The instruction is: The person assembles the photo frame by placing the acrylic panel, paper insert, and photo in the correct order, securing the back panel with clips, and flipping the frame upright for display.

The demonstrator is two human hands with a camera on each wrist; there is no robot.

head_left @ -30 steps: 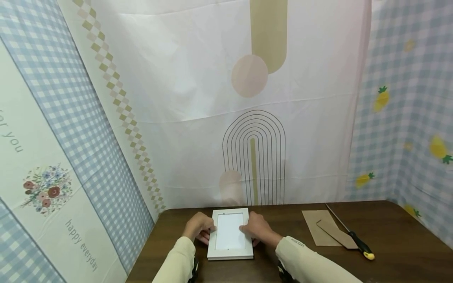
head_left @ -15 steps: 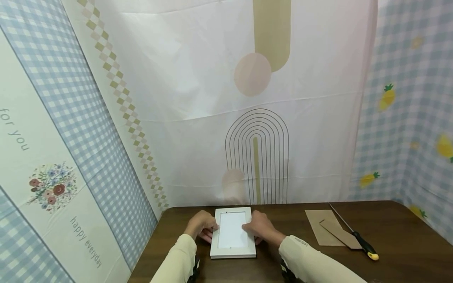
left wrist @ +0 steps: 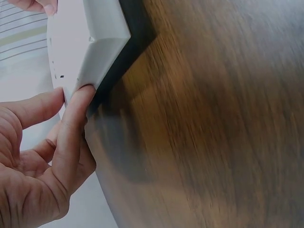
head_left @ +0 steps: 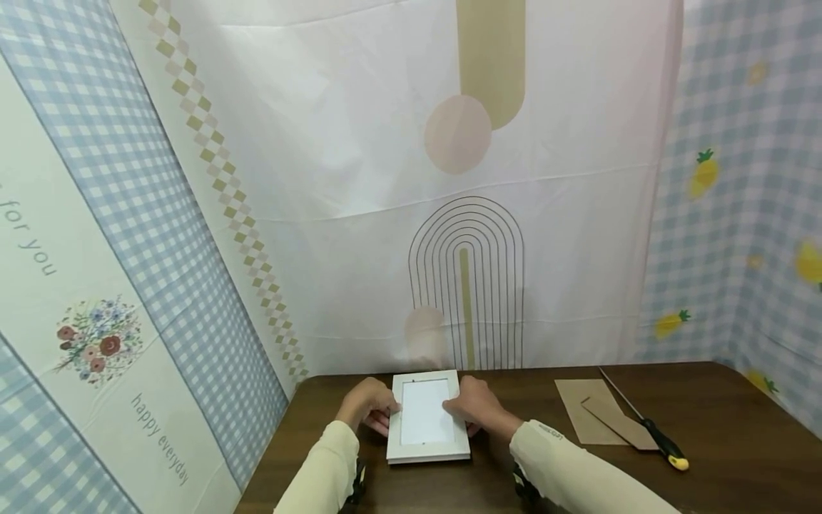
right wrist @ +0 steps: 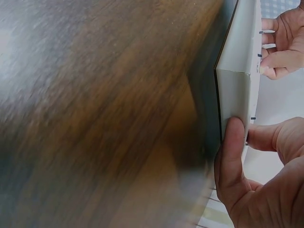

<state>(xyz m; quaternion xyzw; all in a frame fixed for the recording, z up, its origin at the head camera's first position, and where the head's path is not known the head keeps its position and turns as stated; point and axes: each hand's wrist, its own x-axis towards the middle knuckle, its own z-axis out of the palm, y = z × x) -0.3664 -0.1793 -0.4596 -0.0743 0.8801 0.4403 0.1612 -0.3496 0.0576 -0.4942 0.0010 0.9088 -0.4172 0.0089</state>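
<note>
In the head view a white picture frame [head_left: 429,452] lies between both hands, its white inner panel [head_left: 425,414] facing up with small dark tabs at the panel's edges. My left hand [head_left: 369,405] grips the left side, thumb on top. At the right side my right hand [head_left: 478,403] pinches the border the same way. The left wrist view shows the left fingers against the side wall of the frame [left wrist: 107,28], close over the table. From the right wrist, the right thumb and index finger clamp the frame's edge [right wrist: 232,92], with dark shadow under it.
On the right of the brown table [head_left: 514,471] lie a brown backing board [head_left: 578,410] with a stand leg [head_left: 632,432] on it. Beside these rests a screwdriver [head_left: 655,435] with a black and yellow handle. A patterned cloth wall [head_left: 359,285] borders the table's back.
Both hands have shifted the picture frame slightly to the right and away, turning it a little. Their grip on its sides stays the same. The board and screwdriver have stayed put.
</note>
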